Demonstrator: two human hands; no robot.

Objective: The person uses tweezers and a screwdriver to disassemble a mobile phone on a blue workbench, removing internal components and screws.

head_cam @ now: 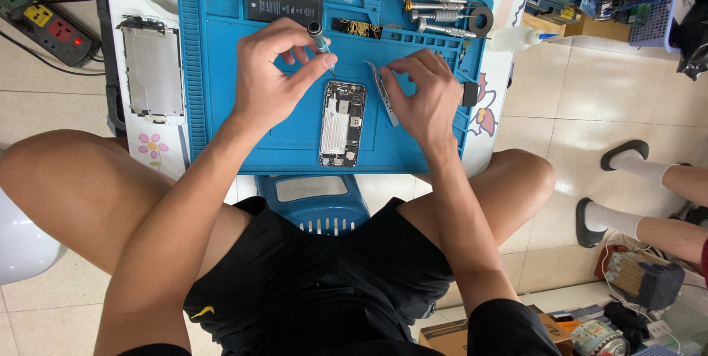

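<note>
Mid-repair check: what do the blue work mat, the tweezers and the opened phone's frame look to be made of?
Blue mat: likely silicone or soft rubber, matte, with moulded ridges and compartments. Tweezers in the right hand: bright, reflective metal, probably steel. Opened phone: silvery metal frame and shields, satin sheen. Left hand holds a screwdriver with a dark metal-looking shaft.

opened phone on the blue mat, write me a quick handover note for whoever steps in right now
Left hand: holds a small screwdriver upright, tip down at the top edge of the opened phone.
Right hand: holds metal tweezers just right of the phone, tips not on it.
Things: the phone lies open, insides up, in the middle of the blue mat. A black battery and spare screwdrivers lie along the mat's far edge. The screen panel lies off the mat, to the left.
Done: screen off, phone open.
Left: the phone's inner parts are in place; which screw is being worked is too small to tell.
</note>
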